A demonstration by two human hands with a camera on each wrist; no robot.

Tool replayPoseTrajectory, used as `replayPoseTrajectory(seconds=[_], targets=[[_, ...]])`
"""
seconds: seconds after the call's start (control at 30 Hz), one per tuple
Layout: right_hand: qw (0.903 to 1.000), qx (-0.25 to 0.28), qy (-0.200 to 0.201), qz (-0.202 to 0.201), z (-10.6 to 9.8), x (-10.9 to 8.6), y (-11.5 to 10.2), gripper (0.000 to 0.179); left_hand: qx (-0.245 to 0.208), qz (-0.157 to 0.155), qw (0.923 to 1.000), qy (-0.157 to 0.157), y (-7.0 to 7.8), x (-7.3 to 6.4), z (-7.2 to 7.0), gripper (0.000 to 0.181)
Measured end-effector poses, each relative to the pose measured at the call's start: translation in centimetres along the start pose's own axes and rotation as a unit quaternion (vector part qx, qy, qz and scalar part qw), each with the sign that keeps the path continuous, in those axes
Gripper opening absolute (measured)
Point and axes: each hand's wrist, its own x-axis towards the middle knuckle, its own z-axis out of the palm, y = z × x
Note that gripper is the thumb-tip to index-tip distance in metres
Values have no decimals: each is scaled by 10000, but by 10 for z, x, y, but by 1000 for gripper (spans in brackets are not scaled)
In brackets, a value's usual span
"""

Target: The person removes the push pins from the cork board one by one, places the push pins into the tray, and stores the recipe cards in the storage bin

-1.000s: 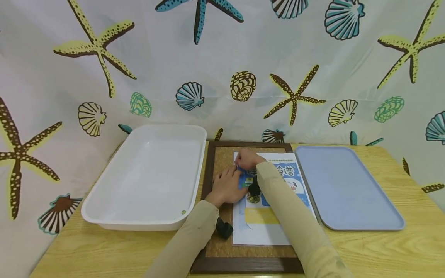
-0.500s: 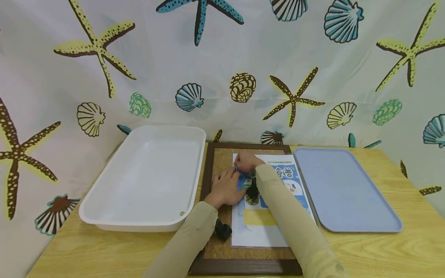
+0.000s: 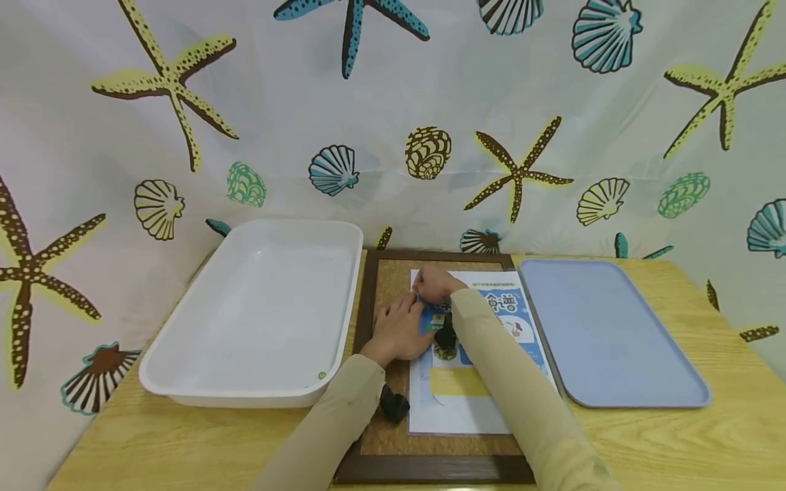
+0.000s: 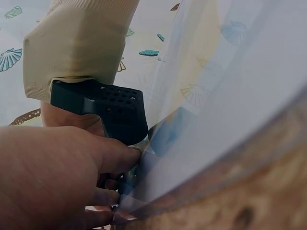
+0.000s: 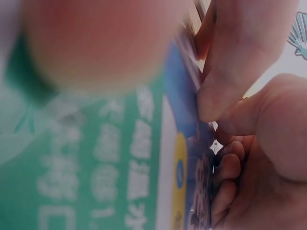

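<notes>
On a brown-framed cork board (image 3: 388, 273) lies a printed poster (image 3: 467, 414) in blue, white and yellow. My left hand (image 3: 400, 329) rests across the poster's left edge, fingers extended and thumb spread over the print. Just beyond its fingertips, my right hand (image 3: 433, 284) presses at the poster's upper left with curled fingers. Whatever lies between the right fingertips is hidden. In the right wrist view the right hand (image 5: 288, 127) is against the poster's edge, close to the left fingers. The left hand (image 4: 53, 167) lies along the poster sheet in the left wrist view.
A deep white tray (image 3: 158, 378) stands left of the board and a shallow blue-grey tray (image 3: 614, 334) right of it. Black wrist cameras (image 3: 393, 404) sit under both sleeves, low over the board. A patterned curtain (image 3: 381, 109) hangs behind the wooden table (image 3: 184, 450).
Both hands stay in the same place on the poster. Only the head view shifts very slightly.
</notes>
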Motion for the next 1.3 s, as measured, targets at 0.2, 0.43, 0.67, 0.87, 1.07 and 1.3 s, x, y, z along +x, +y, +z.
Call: replayPoseTrajectory(seconds=[0.2, 0.43, 0.67, 0.87, 1.07, 1.3], targets=[[9999, 71, 82, -70, -5, -15, -11, 41, 97, 20, 9999, -13, 1, 1, 0, 62], [9979, 182, 365, -498, 18, 27, 35, 40, 177, 2, 9998, -125, 1, 4, 2, 64], [9967, 218, 614, -477, 78, 157, 148, 32, 206, -104, 9996, -131, 1, 4, 3, 71], [9962, 193, 709, -477, 81, 152, 144, 26, 191, -93, 9997, -138, 1, 1, 2, 70], [9968, 200, 646, -438, 51, 84, 85, 28, 168, -94, 9998, -109, 1, 0, 1, 69], [9970, 120, 610, -468, 89, 174, 161, 26, 183, -106, 9997, -116, 0, 0, 2, 70]])
